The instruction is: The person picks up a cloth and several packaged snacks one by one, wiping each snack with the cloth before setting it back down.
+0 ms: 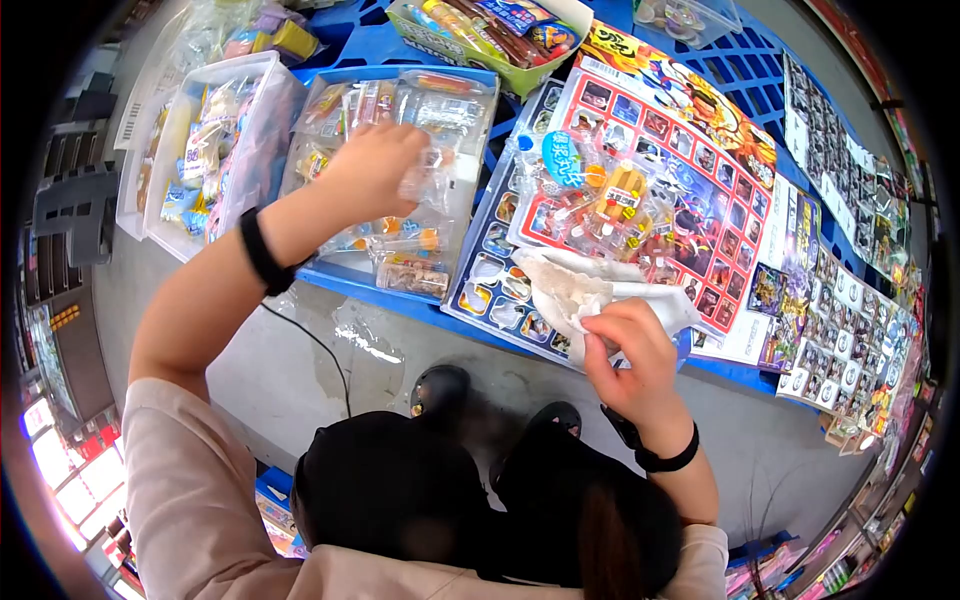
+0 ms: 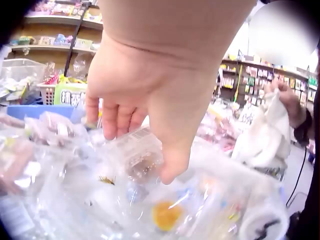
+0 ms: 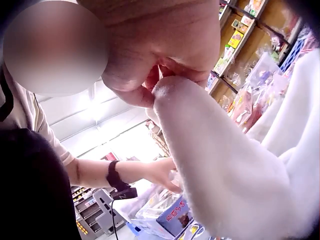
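Note:
My left hand [image 1: 375, 172] reaches over a shallow blue-edged box [image 1: 455, 205] of wrapped items, its fingers on a clear plastic packet [image 1: 430, 182]. In the left wrist view the left thumb and fingers [image 2: 116, 120] lie around a clear packet [image 2: 145, 162]. My right hand [image 1: 635, 355] pinches a white cloth [image 1: 570, 295], which has a brownish stain and drapes over printed sheets [image 1: 500, 285]. In the right wrist view the cloth [image 3: 220, 165] hangs from the pinching right hand [image 3: 165, 65]. Beside the cloth lie clear-wrapped packets [image 1: 620, 200].
A plastic bin [image 1: 265, 105] of wrapped items stands left of the box. Behind are a green carton [image 1: 540, 75] of snacks and a clear tub [image 1: 690, 20]. More printed sheets [image 1: 840, 330] lie at the right. A black cable [image 1: 335, 360] hangs in front of the box.

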The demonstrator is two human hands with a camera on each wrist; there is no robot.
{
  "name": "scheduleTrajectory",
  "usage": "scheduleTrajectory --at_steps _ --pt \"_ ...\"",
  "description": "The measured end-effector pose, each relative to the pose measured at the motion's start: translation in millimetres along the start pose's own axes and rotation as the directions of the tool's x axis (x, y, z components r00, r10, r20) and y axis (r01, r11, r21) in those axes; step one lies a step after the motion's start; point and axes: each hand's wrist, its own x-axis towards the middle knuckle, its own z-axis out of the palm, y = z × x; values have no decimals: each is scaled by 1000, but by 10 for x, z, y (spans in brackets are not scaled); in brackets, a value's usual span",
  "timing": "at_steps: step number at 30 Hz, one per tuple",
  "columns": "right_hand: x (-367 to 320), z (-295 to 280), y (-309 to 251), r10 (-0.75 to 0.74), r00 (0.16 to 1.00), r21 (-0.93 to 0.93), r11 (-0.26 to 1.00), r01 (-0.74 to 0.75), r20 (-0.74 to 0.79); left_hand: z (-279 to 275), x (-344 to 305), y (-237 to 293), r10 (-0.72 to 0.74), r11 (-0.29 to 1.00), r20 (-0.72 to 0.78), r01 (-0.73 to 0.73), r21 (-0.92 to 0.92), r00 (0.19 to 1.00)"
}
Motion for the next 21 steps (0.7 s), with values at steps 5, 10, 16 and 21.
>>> scheduleTrajectory --at_steps 5,10,16,21 --pt "76 -91 -8 8 997 -9 1000 -9 -78 -499 -331 101 -60 517 -11 21 -856 998" --pt "444 -98 -153 -85 967 65 992 104 -242 -199 -311 446 65 -232 -149 -130 -964 987" --pt "785 182 -198 -84 930 139 980 142 -357 18 -248 914 114 -457 -161 -93 -885 980" --pt "599 375 -270 -318 906 -28 946 323 -280 137 -250 943 166 -393 -66 5 -920 984"
